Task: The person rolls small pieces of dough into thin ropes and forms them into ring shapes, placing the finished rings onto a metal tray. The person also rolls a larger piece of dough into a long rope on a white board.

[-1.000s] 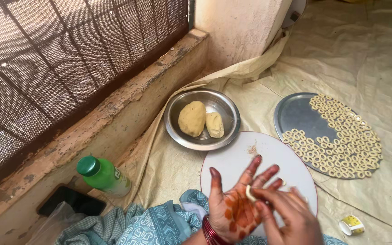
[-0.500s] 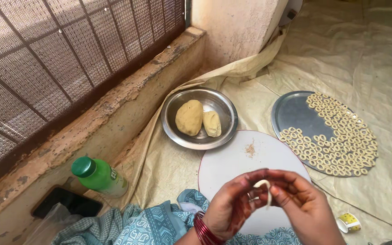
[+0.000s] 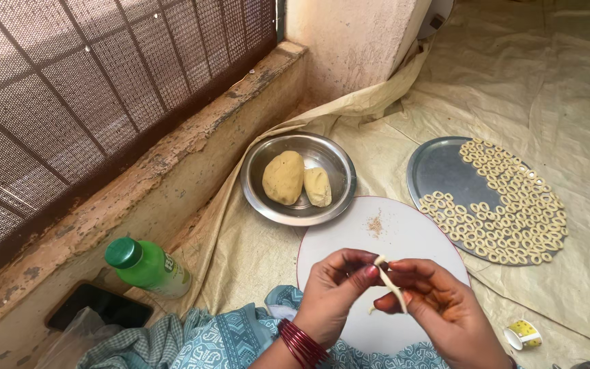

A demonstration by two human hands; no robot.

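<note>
Step in hand: a thin strip of dough [image 3: 392, 283] is held between both hands above the white board [image 3: 404, 236] and appears to be bent toward a ring.
Left hand [image 3: 332, 294]: fingers are pinched narrowly on the upper end of the strip.
Right hand [image 3: 438, 307]: fingers are curled close round the lower part of the strip.
Doing it well: the ends are best overlapped slightly and pressed lightly, so the strip is not flattened or torn; even thickness is best kept to match the rings [image 3: 510, 205] already laid.
Dough lumps: two are seen, in the steel bowl [image 3: 257, 195].
Rings: too many to be counted exactly; several dozen lie on the steel tray [image 3: 438, 167].
Bottle [image 3: 148, 268]: one, green, by the wall.
Phone [image 3: 98, 306]: one.
</note>
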